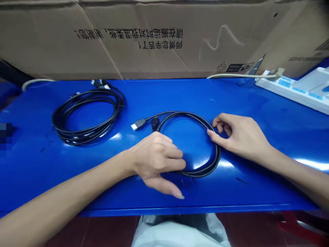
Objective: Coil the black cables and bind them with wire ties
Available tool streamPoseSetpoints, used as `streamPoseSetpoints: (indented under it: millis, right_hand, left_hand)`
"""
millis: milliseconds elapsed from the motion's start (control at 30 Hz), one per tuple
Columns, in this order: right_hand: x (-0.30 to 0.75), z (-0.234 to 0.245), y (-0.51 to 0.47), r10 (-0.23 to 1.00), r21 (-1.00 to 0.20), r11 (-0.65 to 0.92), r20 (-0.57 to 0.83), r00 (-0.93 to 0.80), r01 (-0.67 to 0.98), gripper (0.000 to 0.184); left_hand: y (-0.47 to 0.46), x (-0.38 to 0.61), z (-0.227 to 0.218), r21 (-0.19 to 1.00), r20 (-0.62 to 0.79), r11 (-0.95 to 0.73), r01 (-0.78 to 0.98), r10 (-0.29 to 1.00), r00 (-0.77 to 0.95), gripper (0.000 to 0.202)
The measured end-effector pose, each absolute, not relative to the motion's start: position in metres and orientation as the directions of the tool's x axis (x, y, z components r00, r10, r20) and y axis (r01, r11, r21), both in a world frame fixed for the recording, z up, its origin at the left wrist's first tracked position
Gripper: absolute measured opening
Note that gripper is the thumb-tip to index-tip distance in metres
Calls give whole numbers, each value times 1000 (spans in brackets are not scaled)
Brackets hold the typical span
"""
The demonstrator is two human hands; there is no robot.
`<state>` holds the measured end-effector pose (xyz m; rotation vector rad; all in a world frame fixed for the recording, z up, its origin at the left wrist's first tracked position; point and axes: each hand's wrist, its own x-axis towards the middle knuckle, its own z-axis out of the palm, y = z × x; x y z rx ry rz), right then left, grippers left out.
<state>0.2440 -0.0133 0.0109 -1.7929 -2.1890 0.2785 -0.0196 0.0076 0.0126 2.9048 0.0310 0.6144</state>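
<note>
A coiled black HDMI cable [215, 156] lies flat on the blue table before me, its connector [140, 124] with a silvery tip pointing left. A second dark connector [155, 123] sits close by. My left hand [160, 159] rests over the lower left of the coil, fingers bent and thumb stretched away from them; it hides that part of the loop. At the coil's right side is my right hand [239, 133], its thumb tip touching the cable and its curled fingers a gap away. Neither hand grips the cable.
More black cables [88, 132] lie coiled at the left, connectors at their top. A large cardboard box [144, 61] lines the back of the blue table [164, 195]. At the right back stands a white power strip [290, 91] with a pale cord [239, 75].
</note>
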Motion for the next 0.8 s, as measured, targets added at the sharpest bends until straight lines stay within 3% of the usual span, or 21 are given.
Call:
streamPoseSetpoints:
  millis: [167, 367, 433, 533, 633, 733, 800]
  right_hand:
    - [246, 13, -14, 972, -307, 232, 90, -215, 923, 27]
    - [247, 14, -15, 963, -300, 269, 90, -253, 915, 32]
    - [249, 16, -13, 957, -339, 291, 81, -280, 895, 30]
    - [258, 24, -7, 915, -506, 335, -26, -402, 795, 28]
    - [272, 37, -2, 733, -654, 380, -220, -644, 655, 25]
    - [283, 50, -4, 468, -670, 527, -284, -837, 522, 18]
    - [287, 55, -8, 379, -662, 577, -302, -875, 479, 21]
  left_hand:
    - [23, -24, 11, 207, 343, -962, 178, 242, 907, 60]
    - [41, -29, 12, 85, 298, -927, 365, 373, 879, 43]
    - [48, -31, 12, 49, 291, -915, 399, 396, 871, 39]
    - [56, -34, 12, 16, 270, -879, 477, 464, 844, 34]
    - [58, -36, 17, 113, 264, -837, 536, 545, 795, 32]
    - [45, -31, 24, 258, 359, -784, 565, 621, 697, 34]
    - [27, -23, 29, 277, 438, -770, 575, 634, 637, 36]
